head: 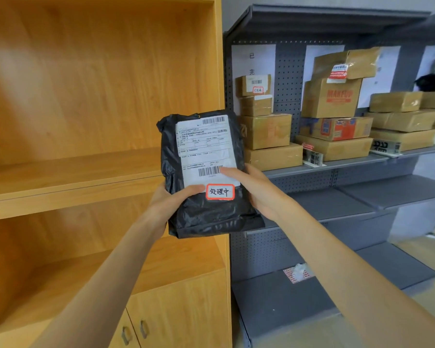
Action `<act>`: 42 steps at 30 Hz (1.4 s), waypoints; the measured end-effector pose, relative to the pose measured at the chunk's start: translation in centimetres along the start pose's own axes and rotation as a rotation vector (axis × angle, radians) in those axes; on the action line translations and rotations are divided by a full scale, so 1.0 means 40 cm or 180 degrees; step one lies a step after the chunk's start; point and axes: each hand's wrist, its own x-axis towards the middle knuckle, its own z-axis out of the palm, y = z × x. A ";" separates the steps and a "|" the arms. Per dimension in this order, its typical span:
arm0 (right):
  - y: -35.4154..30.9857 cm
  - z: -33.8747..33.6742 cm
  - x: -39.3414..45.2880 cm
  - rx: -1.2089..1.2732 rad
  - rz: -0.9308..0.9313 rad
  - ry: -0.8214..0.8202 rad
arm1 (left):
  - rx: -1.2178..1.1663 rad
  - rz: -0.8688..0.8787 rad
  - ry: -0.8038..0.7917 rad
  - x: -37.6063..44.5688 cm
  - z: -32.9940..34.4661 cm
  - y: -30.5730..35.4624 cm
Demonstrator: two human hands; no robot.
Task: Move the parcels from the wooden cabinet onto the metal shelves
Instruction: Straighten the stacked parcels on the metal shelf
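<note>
**Black parcel held up between cabinet and shelves**

Nearest my view are two bare forearms, reaching up from 7 and 5 o'clock toward the middle of the frame. My left hand (170, 200) grips the black parcel (206, 172) on its lower left edge, thumb curled across the front just beside a red-bordered sticker (220, 192). My right hand (253, 189) grips the lower right edge, thumb pressed flat on the white shipping label (204, 149) next to its lower barcode. The parcel is upright, tilted slightly, held in the air at the centre, in front of the right edge of the wooden cabinet (98, 96).

The cabinet fills 9 to 11 o'clock, its open compartments showing bare wood; two doors with handles sit at 6 o'clock. The grey metal shelves (349, 169) stand from 1 to 4 o'clock. Their upper level carries stacks of cardboard boxes (266, 130), one printed MAKEUP (333, 97). White paper sheets hang on the pegboard back. A small red-and-white packet (298, 273) lies on the bottom level.
</note>
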 end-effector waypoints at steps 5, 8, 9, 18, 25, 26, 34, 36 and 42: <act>0.010 0.009 -0.008 -0.0164 0.0114 0.0157 | -0.0143 -0.0019 -0.0048 0.006 -0.009 -0.011; 0.008 0.010 -0.018 -0.0240 0.0156 0.0230 | -0.0193 -0.0071 -0.0118 0.010 -0.008 -0.020; 0.005 0.010 -0.024 -0.0228 0.0159 0.0277 | -0.0233 -0.0074 -0.0137 0.011 -0.008 -0.022; -0.029 -0.052 -0.079 -0.0313 0.0035 0.0880 | -0.0403 0.0064 -0.0351 0.019 0.030 -0.008; -0.052 -0.142 -0.133 -0.0502 -0.0054 0.1205 | -0.0347 0.0150 -0.0502 0.007 0.122 0.017; -0.056 -0.159 -0.141 -0.0521 -0.0066 0.1237 | -0.0339 0.0155 -0.0532 0.005 0.141 0.021; -0.105 -0.369 -0.225 -0.0544 -0.0165 0.1515 | -0.0345 0.0280 -0.0748 -0.007 0.383 0.055; -0.120 -0.453 -0.250 -0.0558 -0.0210 0.1573 | -0.0323 0.0357 -0.0766 -0.008 0.466 0.064; -0.172 -0.760 -0.323 -0.0717 -0.0348 0.1733 | -0.0313 0.0479 -0.0869 -0.012 0.760 0.099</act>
